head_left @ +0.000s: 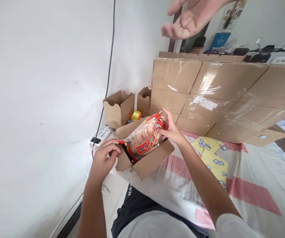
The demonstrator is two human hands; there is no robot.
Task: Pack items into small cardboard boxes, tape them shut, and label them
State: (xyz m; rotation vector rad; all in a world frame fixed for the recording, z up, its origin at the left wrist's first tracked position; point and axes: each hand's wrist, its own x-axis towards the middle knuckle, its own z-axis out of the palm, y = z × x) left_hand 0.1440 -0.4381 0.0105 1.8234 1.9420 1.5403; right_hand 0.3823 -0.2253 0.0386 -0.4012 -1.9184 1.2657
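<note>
A clear plastic food package [142, 138] with red, printed ends lies tilted in the mouth of an open cardboard box [152, 160], whose flaps stand outward. My left hand [106, 157] pinches the package's near left corner, at the box's left end. At the opposite end, my right hand [169, 127] is closed around the package's upper right edge. Pale, reddish pieces show through the plastic. The inside of the box is mostly hidden under the package.
Another person's open hand [192, 19] reaches in from above. Taped cardboard boxes [177, 74] form a wall behind. Two open cartons [120, 109] and a yellow tape roll [136, 115] sit at the back left. A phone [96, 141] lies by the wall. Yellow sheets [214, 162] cover part of the striped cloth [254, 195].
</note>
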